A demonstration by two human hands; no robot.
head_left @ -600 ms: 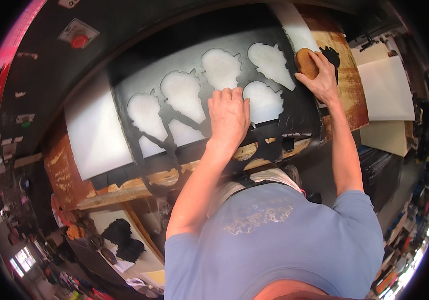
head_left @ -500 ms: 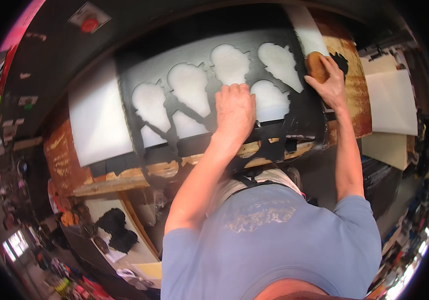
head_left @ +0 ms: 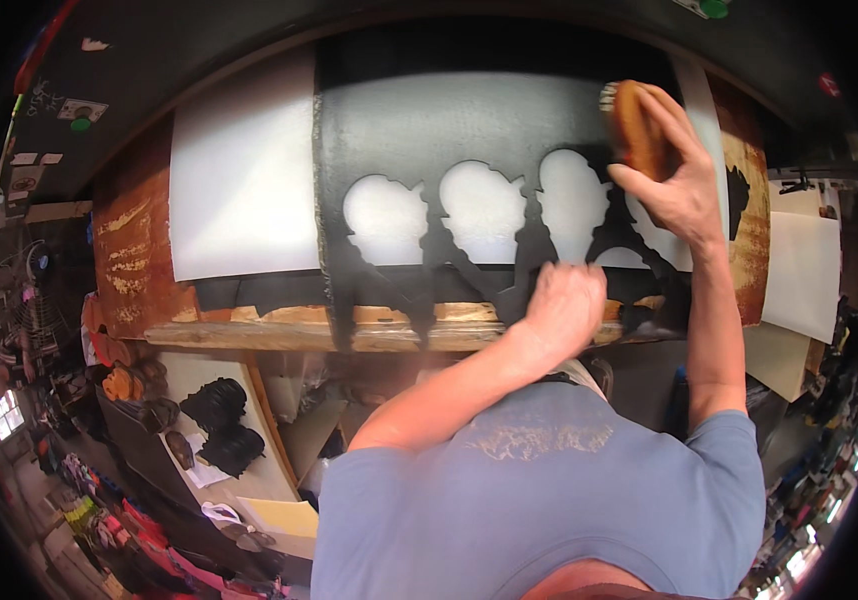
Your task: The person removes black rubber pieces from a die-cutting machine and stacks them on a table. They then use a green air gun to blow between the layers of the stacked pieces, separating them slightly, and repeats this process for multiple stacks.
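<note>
A black flexible sheet [head_left: 469,110] with a row of large rounded cut-outs lies over a white board [head_left: 244,180]. Its near strips hang past the front edge of the bench. My left hand [head_left: 567,305] is closed on the sheet's near edge, below the middle-right cut-out; the fingertips are partly hidden and slightly blurred. Over the sheet's right side, my right hand [head_left: 684,185] grips a brown oval-backed brush [head_left: 637,130], thumb on the near side and fingers round the far side. Pale bristles show at its left end.
A dark machine beam [head_left: 349,25] crosses above the far side. Worn brown board [head_left: 134,250] shows at the left. Below left, a shelf [head_left: 269,515] carries stacked black cut pieces [head_left: 224,425]. White sheets [head_left: 799,275] stand at the right.
The black sheet has come nearer to me, its cut-outs now close to the bench front. My left hand has moved nearer with it. My right hand has brought the brush over the sheet.
</note>
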